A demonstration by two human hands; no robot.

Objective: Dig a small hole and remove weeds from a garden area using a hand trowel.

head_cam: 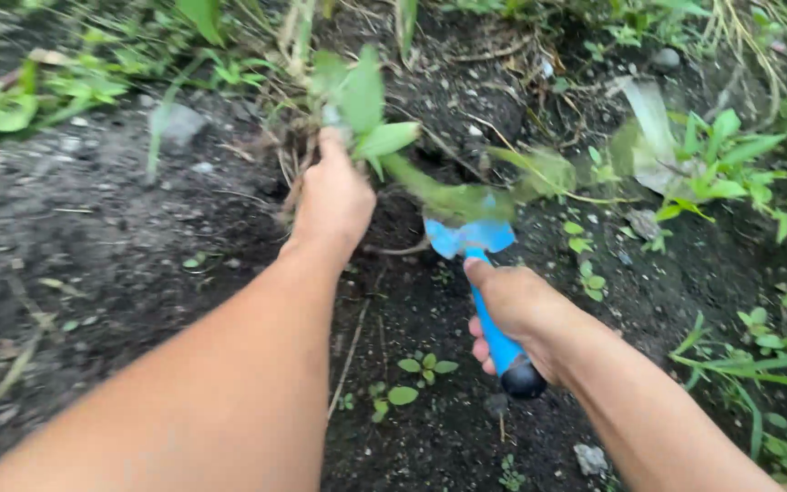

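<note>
Dark, bare soil point(93, 237) fills most of the frame, scattered with small stones and dry stems. Green weeds point(730, 164) line the top edge and run down the right side. At centre top stands a leafy plant point(362, 100) with a thick green stalk bending toward the right; motion blurs its leaves. We see our left hand point(332, 196) at centre, just below that plant, fingers closed around its base where pale roots and stems meet the ground. Our right hand point(516, 314), lower right of centre, is wrapped tight around the blue handle of a small garden trowel point(480, 246); the thumb lies along the handle toward the blade. The blue blade sits just right of the left hand, against the stalk, its tip hidden by the green stem. The handle's black end cap pokes out below the fist. A few tiny seedlings point(425, 366) sit in the soil between our forearms, bottom centre.
</note>
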